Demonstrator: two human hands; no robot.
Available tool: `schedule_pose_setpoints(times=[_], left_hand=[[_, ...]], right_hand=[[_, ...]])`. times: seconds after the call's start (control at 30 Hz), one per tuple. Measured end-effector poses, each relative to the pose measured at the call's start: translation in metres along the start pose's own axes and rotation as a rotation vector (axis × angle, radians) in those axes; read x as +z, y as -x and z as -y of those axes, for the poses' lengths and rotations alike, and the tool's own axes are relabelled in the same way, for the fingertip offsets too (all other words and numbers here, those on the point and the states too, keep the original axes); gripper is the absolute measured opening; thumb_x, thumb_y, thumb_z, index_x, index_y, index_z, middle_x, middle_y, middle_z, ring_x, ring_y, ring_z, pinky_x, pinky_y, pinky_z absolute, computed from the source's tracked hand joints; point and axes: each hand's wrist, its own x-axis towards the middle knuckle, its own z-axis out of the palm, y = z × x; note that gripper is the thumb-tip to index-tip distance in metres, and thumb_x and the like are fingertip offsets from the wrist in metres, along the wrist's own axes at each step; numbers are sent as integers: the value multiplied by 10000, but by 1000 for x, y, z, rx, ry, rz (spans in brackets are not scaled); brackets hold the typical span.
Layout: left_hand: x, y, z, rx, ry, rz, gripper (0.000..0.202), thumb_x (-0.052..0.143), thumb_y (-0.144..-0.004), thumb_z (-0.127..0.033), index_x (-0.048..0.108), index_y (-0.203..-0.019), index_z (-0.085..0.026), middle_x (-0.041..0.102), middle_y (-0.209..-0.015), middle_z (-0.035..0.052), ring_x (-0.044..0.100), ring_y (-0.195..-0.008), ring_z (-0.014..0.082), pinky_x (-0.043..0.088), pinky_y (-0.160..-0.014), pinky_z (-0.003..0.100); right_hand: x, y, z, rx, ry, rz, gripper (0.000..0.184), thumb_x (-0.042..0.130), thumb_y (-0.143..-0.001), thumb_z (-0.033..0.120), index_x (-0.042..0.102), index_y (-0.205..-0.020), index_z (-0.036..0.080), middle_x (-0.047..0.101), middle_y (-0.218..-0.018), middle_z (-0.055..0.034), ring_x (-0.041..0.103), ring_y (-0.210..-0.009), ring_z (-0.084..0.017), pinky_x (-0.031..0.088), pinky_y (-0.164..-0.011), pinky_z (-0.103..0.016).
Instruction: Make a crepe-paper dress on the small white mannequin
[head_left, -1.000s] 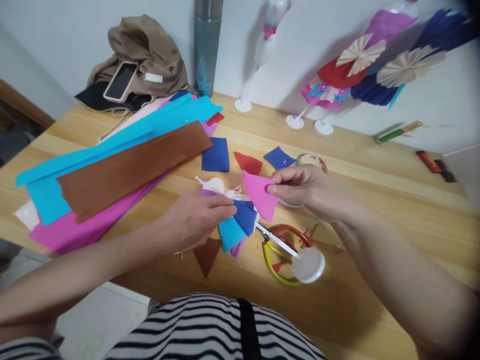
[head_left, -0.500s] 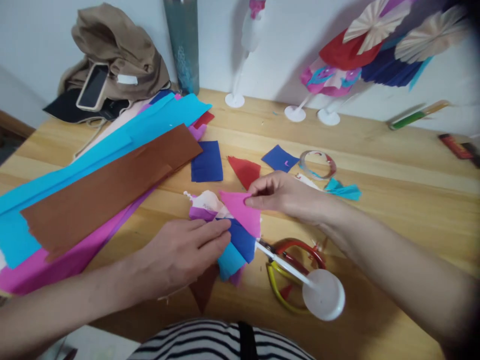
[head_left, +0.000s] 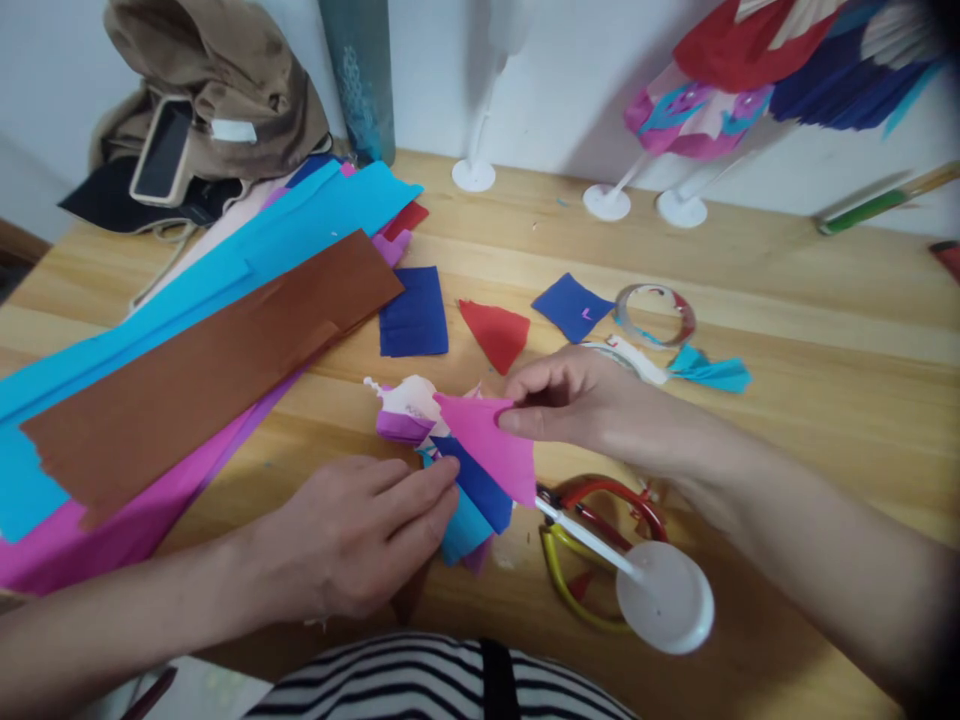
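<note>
Between thumb and fingers my right hand [head_left: 559, 400] pinches the upper edge of a pink paper piece [head_left: 487, 435]. It lies against a small doll figure [head_left: 405, 410] dressed in paper, resting on its side on a white stand [head_left: 664, 595]. Blue paper [head_left: 480, 485] and light blue paper [head_left: 466, 525] pieces form layers under the pink one. My left hand [head_left: 375, 525] rests on the blue layers with its fingertips, fingers close together; what its thumb does is hidden. Red-and-yellow-handled scissors [head_left: 600, 510] lie partly beneath the stand's stem.
Long paper strips, a brown one [head_left: 225, 370] on top, cover the left. Farther back lie a blue square [head_left: 414, 310], a red triangle [head_left: 495, 332] and a tape roll [head_left: 656, 315]. Against the wall are a bottle [head_left: 360, 80], a cap [head_left: 217, 70], a phone [head_left: 163, 150] and dressed figures [head_left: 697, 110] on stands.
The view has shifted slightly. My right hand has drawn the pink paper a little lower and right across the blue layers. My left hand stays on them.
</note>
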Motion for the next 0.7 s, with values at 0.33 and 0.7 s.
schedule_pose_setpoints(times=[0.33,0.7], left_hand=[[10,8,3,-74,84,-139,527,262,-997,-128,307,-1521,-153,675,-1273,150,693,-967,192,527,-798,285],[14,-1,11,-62,-21,79,511,291,-948,-31,397,-1441,-116,615,-1358,173,692,-1031,206,580,-790,307]], right_hand=[[4,-2,-10,-41,178,2,273,659,-765,368,580,-597,168,457,-575,32,379,-554,-92,309,-504,-248],[4,-2,-13,-72,194,5,325,651,-776,405,522,-557,203,427,-557,31,359,-536,-103,291,-475,-247]])
